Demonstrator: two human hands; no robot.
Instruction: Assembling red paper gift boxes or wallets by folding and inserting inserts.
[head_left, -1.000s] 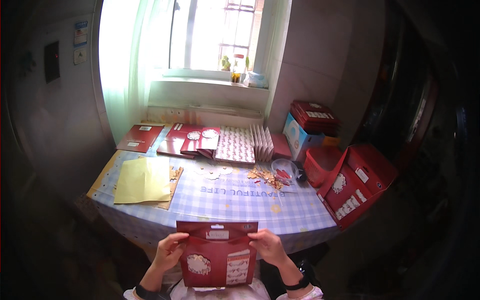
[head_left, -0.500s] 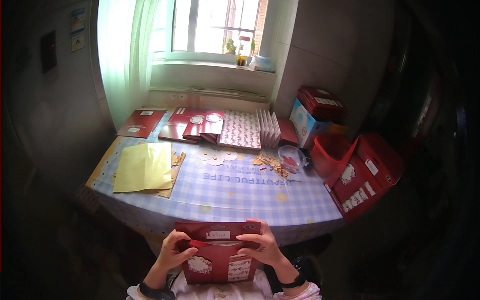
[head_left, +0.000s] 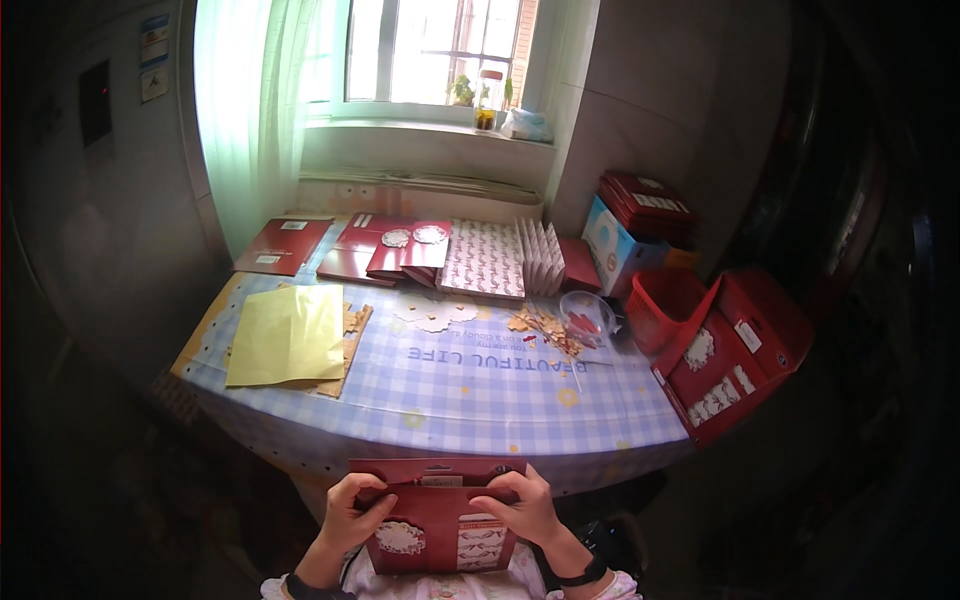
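Note:
Close to my lap, a dark red cardboard envelope with a white scalloped cut-out and a panel of bow patterns on its front is held by both hands. My left hand pinches its upper left side, thumb on the front. At the upper right, my right hand grips it the same way. The envelope's top flap, with a hanging slot, tilts over the pocket's upper edge. Part of the flap's white label is hidden, and the envelope's inside cannot be seen.
Ahead stands a table with a blue checked cloth. On it lie yellow paper, red folders, a patterned folded sheet and a clear tub. At right are a red basket and a large red envelope.
The flap has bent down toward the pocket, covering part of its label, and the gap at the opening has narrowed. Both hands stay on the envelope, which sits slightly lower.

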